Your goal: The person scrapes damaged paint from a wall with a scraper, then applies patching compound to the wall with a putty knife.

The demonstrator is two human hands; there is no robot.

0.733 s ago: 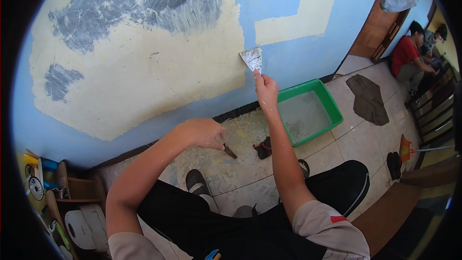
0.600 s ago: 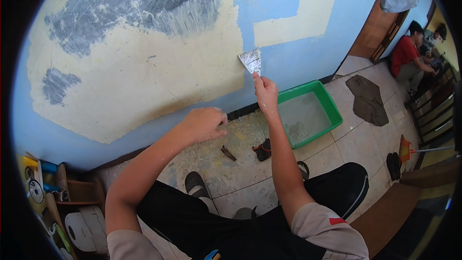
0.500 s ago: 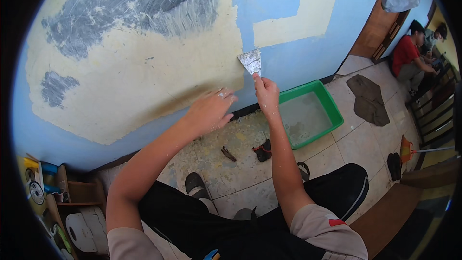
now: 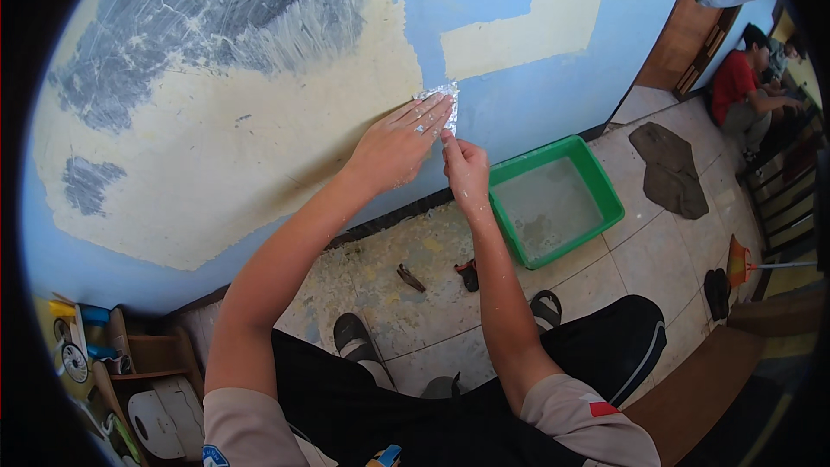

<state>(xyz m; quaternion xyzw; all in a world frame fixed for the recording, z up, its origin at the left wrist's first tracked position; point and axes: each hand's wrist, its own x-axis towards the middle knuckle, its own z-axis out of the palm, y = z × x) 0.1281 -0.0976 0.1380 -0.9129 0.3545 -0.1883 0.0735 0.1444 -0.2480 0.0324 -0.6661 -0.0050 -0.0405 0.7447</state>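
Note:
A scraper (image 4: 454,102) with a wide, flaky metal blade meets the wall (image 4: 294,121) near the border of cream and blue paint. My right hand (image 4: 468,175) is closed round its handle. My left hand (image 4: 396,143) lies with fingers stretched over the blade, hiding much of it. Bare cream and grey patches show where blue paint is absent, and white flecks dot both hands. Below my right forearm stands a green basin (image 4: 612,212) of cloudy water.
A brown tool-like piece (image 4: 410,278) and a dark red-black object (image 4: 467,275) lie on the chip-strewn tiles. A brown cloth (image 4: 667,169) is right of the basin. A wooden shelf (image 4: 160,350) stands at left, a bench (image 4: 700,380) at right. Two people sit far right.
My left hand has moved up and right onto the blade. My right hand, still gripping the scraper, has shifted slightly left and down. The view has shifted a little.

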